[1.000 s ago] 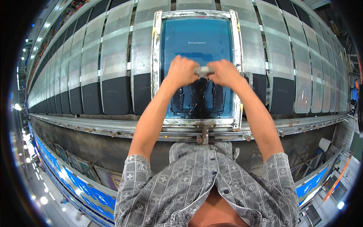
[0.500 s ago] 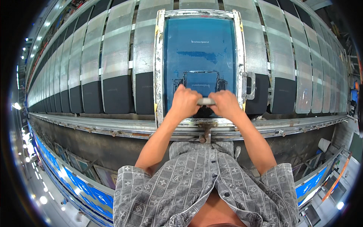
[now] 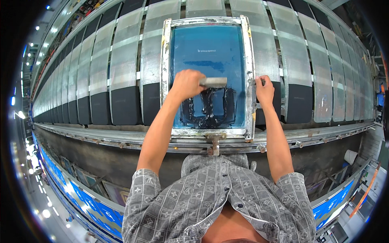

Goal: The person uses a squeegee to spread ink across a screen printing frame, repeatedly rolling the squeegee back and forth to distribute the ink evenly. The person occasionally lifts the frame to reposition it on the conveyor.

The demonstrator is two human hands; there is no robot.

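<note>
We get a bright, clear middle, dimmer at the sides. Heavy fisheye: the metal rail (image 3: 101,135) bows, outer platens (image 3: 127,65) lean and narrow, corners drop to black. Pale glare bands cross the platens, so we read broad overhead light. Wet black ink (image 3: 208,107) throws small white glints; blue screen mesh (image 3: 206,36) looks fairly even, its small white lettering smeared. Lower-left lamps (image 3: 46,214) blown out and haloed, bluish flare by the rim. Space below the rail sits in shadow. We mark left hand (image 3: 189,84) and squeegee (image 3: 216,82) slightly soft; shirt (image 3: 202,182) pattern crisp. Far-edge background too small and mushy to read.
</note>
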